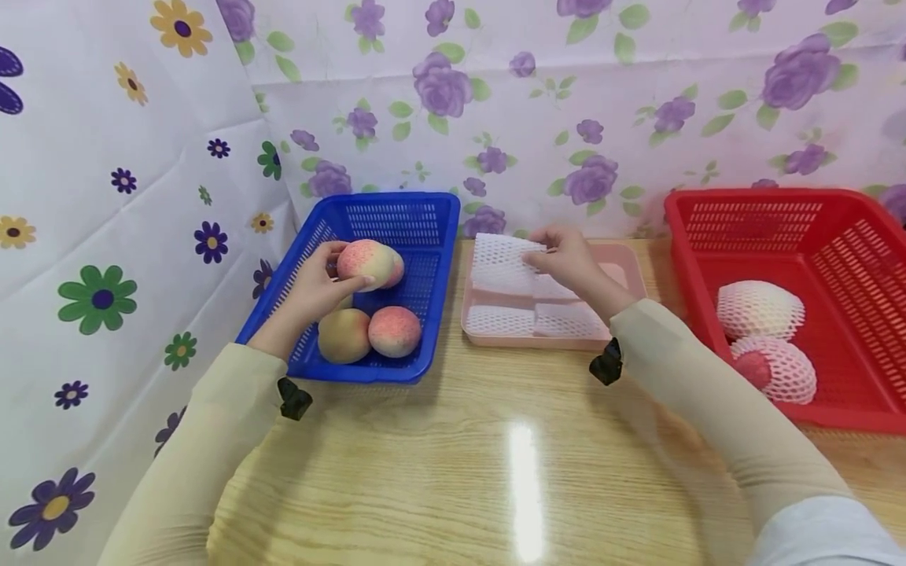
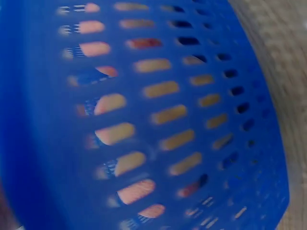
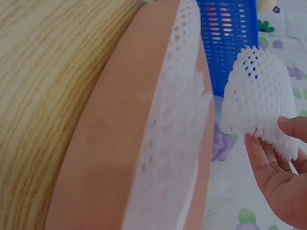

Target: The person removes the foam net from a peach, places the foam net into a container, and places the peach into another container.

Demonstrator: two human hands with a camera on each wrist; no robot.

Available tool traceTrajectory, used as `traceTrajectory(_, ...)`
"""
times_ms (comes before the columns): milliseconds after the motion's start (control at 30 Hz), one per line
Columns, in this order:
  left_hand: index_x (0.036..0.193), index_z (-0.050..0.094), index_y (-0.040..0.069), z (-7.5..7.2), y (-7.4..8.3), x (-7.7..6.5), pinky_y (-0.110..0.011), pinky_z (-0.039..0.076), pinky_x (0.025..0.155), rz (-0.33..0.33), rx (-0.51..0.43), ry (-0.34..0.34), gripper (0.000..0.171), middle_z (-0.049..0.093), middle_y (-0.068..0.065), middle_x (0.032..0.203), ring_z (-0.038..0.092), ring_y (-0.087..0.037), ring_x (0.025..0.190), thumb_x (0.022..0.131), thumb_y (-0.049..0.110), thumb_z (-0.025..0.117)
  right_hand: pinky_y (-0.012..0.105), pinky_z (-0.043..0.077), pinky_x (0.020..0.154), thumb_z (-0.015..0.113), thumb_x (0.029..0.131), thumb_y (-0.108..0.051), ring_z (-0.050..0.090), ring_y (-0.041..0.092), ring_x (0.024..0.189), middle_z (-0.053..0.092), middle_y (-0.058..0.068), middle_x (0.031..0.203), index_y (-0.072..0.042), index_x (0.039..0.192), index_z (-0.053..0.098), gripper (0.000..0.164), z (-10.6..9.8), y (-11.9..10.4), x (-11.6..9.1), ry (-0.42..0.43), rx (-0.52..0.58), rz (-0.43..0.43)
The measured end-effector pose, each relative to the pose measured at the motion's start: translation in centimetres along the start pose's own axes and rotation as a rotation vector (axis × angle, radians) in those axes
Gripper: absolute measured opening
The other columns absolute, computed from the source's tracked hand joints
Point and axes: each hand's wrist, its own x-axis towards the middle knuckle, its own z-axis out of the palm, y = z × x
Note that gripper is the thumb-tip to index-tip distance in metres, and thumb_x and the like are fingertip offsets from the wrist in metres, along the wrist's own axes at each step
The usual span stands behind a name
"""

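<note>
My left hand holds a pink-and-yellow peach above the blue basket, fingers behind it and thumb in front. More peaches lie in that basket, among them a yellowish one and a pinker one. In the left wrist view the slotted basket wall hides the left hand's grip. Over the pink tray, my right hand pinches a white foam net sleeve by its edge. The right wrist view shows this sleeve partly open, between thumb and fingers.
More foam sleeves lie flat in the pink tray. At the right stands a red basket with two fruits in foam nets, one pale and one pink. Flowered sheets rise behind and left of the wooden table.
</note>
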Motion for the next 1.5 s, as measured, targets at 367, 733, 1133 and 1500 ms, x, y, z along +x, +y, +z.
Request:
traceTrajectory(367,0.138,0.034,-0.004,1.2,-1.7,0.8,-0.047,0.044,0.097,-0.036,0.049,-0.068,0.068,0.045,-0.024,0.133,0.047,-0.037,0.116,0.086,0.023,0.069,0.031,0.056,0.074,0.063,0.089,-0.009,0.062,0.023,0.083,0.055,0.023,0.130,0.006,0.117,0.059,0.032,1.8,1.5,0.8,-0.075,-0.110,-0.015)
traceTrajectory(733,0.139,0.031,-0.003,1.5,-2.9,1.0,-0.049,0.044,0.101,-0.089,0.056,-0.117,0.068,0.044,-0.024,0.136,0.047,-0.037,0.121,0.088,0.024,0.068,0.049,0.046,0.098,0.061,0.086,-0.002,0.055,0.040,0.113,0.060,0.028,0.120,0.009,0.111,0.060,0.028,2.9,2.2,0.2,-0.064,-0.273,-0.112)
traceTrajectory(1133,0.141,0.031,0.000,2.3,-3.2,1.0,-0.050,0.042,0.104,-0.078,0.119,-0.133,0.071,0.046,-0.024,0.136,0.047,-0.036,0.120,0.087,0.026,0.068,0.045,0.041,0.105,0.065,0.084,0.000,0.052,0.038,0.118,0.058,0.027,0.123,0.011,0.120,0.058,0.038,3.6,2.2,0.3,-0.094,-0.421,-0.085)
traceTrajectory(1500,0.137,0.036,-0.004,2.5,-3.2,1.0,-0.050,0.041,0.104,-0.041,0.235,-0.184,0.064,0.051,-0.024,0.130,0.050,-0.036,0.118,0.090,0.029,0.064,0.041,0.053,0.086,0.065,0.086,-0.003,0.065,0.033,0.089,0.051,0.027,0.131,0.005,0.132,0.049,0.050,3.4,1.9,0.1,-0.102,-0.460,-0.088)
